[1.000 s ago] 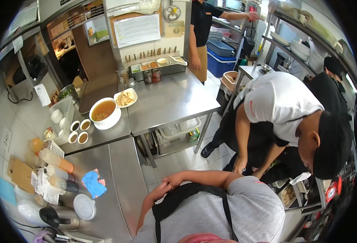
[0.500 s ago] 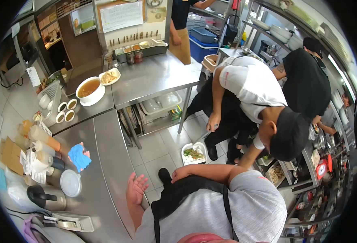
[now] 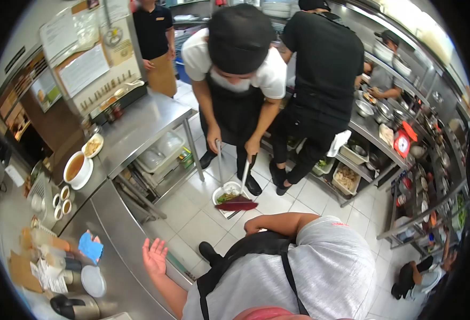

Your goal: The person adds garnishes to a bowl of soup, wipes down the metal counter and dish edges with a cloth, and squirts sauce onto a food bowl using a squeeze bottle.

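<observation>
My left hand [image 3: 155,257] is raised palm up beside the edge of the steel counter [image 3: 133,240], its fingers spread and holding nothing. Against the front of my black apron rests my right hand [image 3: 253,225]; its fingers are curled and mostly hidden, and whatever they hold, if anything, cannot be made out. Beyond my hands, a co-worker in a white shirt [image 3: 272,74] bends over a white container of food [image 3: 220,195] on the tiled floor, with a long handle in each hand and a dark red broom head [image 3: 238,205] over the container.
On the left counter are a blue cloth [image 3: 91,247], a round lid [image 3: 93,281], bottles, sauce cups and a soup bowl [image 3: 74,169]. A co-worker in black [image 3: 325,69] stands at the right shelves, near a red scale [image 3: 401,143]. Another person stands at the back.
The view has swung right. My hands, earlier together, are apart, the left one spread. The white-shirted co-worker has turned toward me, and the broom is now at the container.
</observation>
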Available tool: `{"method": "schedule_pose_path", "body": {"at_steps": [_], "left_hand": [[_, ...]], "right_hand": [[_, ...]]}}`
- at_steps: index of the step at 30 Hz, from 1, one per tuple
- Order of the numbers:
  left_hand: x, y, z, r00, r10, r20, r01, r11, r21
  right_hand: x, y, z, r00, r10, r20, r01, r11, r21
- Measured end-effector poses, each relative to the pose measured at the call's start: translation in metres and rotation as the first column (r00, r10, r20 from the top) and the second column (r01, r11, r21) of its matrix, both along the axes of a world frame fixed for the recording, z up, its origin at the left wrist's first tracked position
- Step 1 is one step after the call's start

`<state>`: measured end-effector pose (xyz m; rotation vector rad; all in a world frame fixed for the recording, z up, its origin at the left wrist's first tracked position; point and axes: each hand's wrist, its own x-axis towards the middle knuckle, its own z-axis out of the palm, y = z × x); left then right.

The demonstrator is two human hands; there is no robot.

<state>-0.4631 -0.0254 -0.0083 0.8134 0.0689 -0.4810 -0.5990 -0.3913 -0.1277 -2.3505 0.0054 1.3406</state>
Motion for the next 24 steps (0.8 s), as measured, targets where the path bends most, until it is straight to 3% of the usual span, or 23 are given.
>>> {"method": "schedule_pose_path", "body": {"at_steps": [1,2,4,6,13,16,19,22,24], "left_hand": [[0.000,0.000,-0.001,1.000,0.010,0.015,-0.010,1.000,0.009],[0.000,0.000,-0.002,1.000,0.004,0.019,-0.004,1.000,0.018],[0.000,0.000,-0.002,1.000,0.001,0.028,-0.002,0.999,0.036],[-0.001,-0.001,0.001,1.000,0.012,0.016,-0.012,0.999,0.033],[-0.001,-0.003,0.002,0.999,0.008,0.037,-0.009,0.999,0.033],[0.000,-0.004,0.001,0.999,0.014,0.041,-0.015,0.999,0.035],[-0.001,-0.006,-0.001,0.996,0.047,0.080,-0.052,0.997,0.064],[-0.006,-0.007,-0.004,0.988,0.116,0.099,-0.125,0.989,0.084],[-0.006,-0.009,-0.004,0.975,0.187,0.121,-0.199,0.974,0.103]], "right_hand": [[-0.007,-0.018,-0.046,0.988,0.106,0.108,-0.098,0.992,-0.075],[-0.017,-0.037,-0.084,0.981,0.067,-0.185,-0.074,0.997,-0.030],[-0.037,-0.045,-0.028,0.998,-0.006,-0.062,-0.003,0.988,-0.157],[-0.053,-0.061,-0.028,0.995,-0.063,-0.083,0.050,0.987,-0.154],[-0.075,-0.065,0.021,0.926,-0.202,-0.320,0.196,0.979,-0.051],[-0.078,-0.067,0.014,0.964,0.013,-0.265,-0.035,0.996,-0.078],[-0.090,-0.073,0.013,0.982,-0.043,-0.184,0.025,0.995,-0.098],[-0.103,-0.076,0.018,0.968,-0.112,-0.224,0.098,0.993,-0.070],[-0.108,-0.085,-0.014,0.948,-0.123,-0.293,0.110,0.992,-0.060]]}}
